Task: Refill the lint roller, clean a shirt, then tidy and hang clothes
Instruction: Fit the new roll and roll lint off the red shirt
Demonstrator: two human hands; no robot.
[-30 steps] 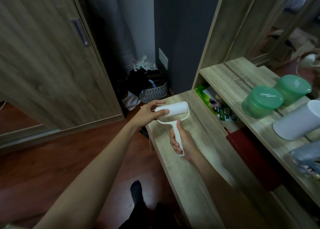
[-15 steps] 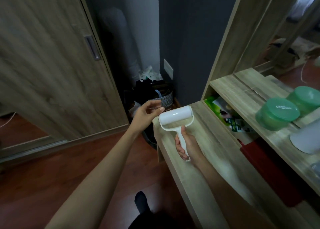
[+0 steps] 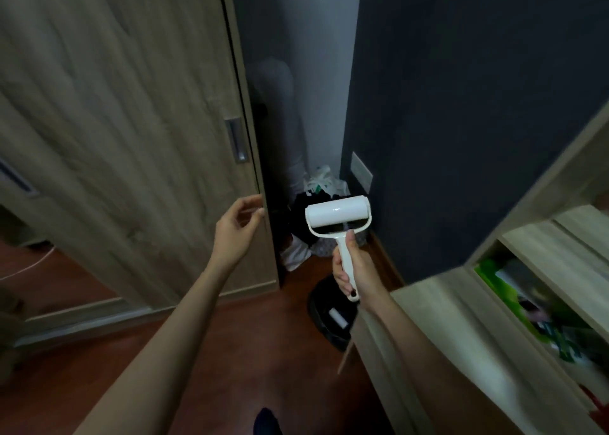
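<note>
No words or numbers can be read here. The green packets (image 3: 514, 289) on the shelf under the pale wooden worktop (image 3: 438, 319) have some print, but it is too blurry to read.

A dim corner between a wardrobe and a wooden shelf unit.

A wood-grain sliding door (image 3: 125, 121) with a recessed metal handle (image 3: 238, 140) stood at the left, its edge open onto a dark gap. A dark blue-grey wall (image 3: 461, 105) carried a pale wall plate (image 3: 362, 173) low down. In the corner a patterned basket (image 3: 324, 249) sat heaped with dark cloth and a white bag (image 3: 324, 180). A round black device (image 3: 331, 316) lay on the red-brown floor (image 3: 214, 352), just beside the light wooden shelf unit (image 3: 461, 335), where green packets (image 3: 514, 299) lay blurred.
</note>
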